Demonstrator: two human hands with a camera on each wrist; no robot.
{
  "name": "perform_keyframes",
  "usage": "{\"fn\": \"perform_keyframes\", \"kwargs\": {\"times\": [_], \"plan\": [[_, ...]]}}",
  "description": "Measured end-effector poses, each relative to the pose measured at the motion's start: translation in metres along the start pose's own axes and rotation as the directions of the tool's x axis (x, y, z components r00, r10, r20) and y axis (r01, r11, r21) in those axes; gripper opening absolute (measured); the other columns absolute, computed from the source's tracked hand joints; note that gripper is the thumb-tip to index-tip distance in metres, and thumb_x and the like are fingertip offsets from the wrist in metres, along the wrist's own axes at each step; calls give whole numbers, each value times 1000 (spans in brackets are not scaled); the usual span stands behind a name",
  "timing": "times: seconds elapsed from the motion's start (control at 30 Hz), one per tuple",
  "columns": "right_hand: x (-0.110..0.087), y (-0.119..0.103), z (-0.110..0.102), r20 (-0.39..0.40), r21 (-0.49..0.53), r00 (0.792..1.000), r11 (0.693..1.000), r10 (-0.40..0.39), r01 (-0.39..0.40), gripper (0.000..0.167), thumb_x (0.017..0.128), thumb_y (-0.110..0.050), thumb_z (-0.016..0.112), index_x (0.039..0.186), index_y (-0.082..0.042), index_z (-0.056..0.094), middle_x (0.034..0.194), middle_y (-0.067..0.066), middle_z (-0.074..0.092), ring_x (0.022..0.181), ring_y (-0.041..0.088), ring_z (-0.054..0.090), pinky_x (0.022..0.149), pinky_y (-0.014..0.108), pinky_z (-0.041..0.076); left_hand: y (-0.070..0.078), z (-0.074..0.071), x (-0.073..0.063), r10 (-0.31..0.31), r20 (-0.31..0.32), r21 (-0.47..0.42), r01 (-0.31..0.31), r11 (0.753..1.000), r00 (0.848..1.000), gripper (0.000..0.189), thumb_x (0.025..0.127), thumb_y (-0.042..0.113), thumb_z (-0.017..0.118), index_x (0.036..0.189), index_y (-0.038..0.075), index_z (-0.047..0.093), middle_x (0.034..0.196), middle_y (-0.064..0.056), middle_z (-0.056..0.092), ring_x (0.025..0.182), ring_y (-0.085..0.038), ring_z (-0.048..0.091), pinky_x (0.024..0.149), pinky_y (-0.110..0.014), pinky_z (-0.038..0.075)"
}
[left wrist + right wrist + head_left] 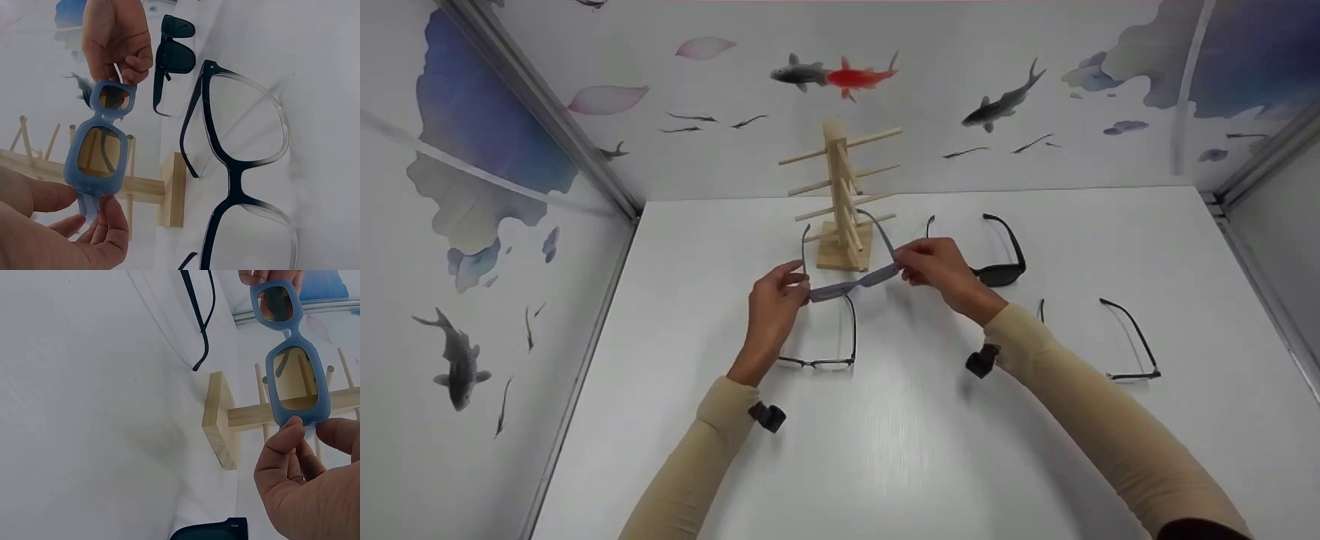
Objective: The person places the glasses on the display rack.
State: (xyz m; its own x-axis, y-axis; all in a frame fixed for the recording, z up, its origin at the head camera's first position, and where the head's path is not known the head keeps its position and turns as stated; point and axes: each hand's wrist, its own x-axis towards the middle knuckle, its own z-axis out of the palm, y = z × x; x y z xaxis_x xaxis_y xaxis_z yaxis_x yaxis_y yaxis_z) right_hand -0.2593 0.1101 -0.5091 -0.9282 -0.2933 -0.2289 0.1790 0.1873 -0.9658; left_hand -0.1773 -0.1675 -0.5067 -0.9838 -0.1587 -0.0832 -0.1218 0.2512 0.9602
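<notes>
Head view, starting from the left: a painted fish (pixel 461 367) is showing on the side wall (pixel 390 262), and a beige sleeve (pixel 682 472) is covering the left forearm. The left hand (pixel 775 307) is pinching one end of the blue sunglasses (pixel 855 284) between thumb and fingers. Below that hand, clear-lensed glasses (pixel 812 364) are resting on the bench (pixel 840 465), their dark frame fading to transparent at the lower rims in the left wrist view. Behind, a wooden stand (pixel 838 180) is rising from a square base, its rods sticking out both ways. The sunglasses are hanging in the air before it, temples pointing towards it; whether they are touching it, I cannot tell. The right hand (pixel 941 271) is pinching their other end. Beyond it, black sunglasses (pixel 1000 274) are lying partly hidden, and farthest right, dark-framed glasses (pixel 1136 375) are sitting half behind the right sleeve (pixel 1095 405).
</notes>
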Motion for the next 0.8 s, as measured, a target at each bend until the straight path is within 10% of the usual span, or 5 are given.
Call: {"fn": "perform_keyframes", "kwargs": {"times": [0.8], "plan": [[29,-4,-1,-51,26,998,999,21,-19,34,112,-21,65,131,5,72,110,13,74,93,18,67,81,25,62,1,5,38,-8,-1,-12,8,1000,1000,43,108,2,63,150,-6,61,135,-29,70,111,-29,75,96,-35,65]]}}
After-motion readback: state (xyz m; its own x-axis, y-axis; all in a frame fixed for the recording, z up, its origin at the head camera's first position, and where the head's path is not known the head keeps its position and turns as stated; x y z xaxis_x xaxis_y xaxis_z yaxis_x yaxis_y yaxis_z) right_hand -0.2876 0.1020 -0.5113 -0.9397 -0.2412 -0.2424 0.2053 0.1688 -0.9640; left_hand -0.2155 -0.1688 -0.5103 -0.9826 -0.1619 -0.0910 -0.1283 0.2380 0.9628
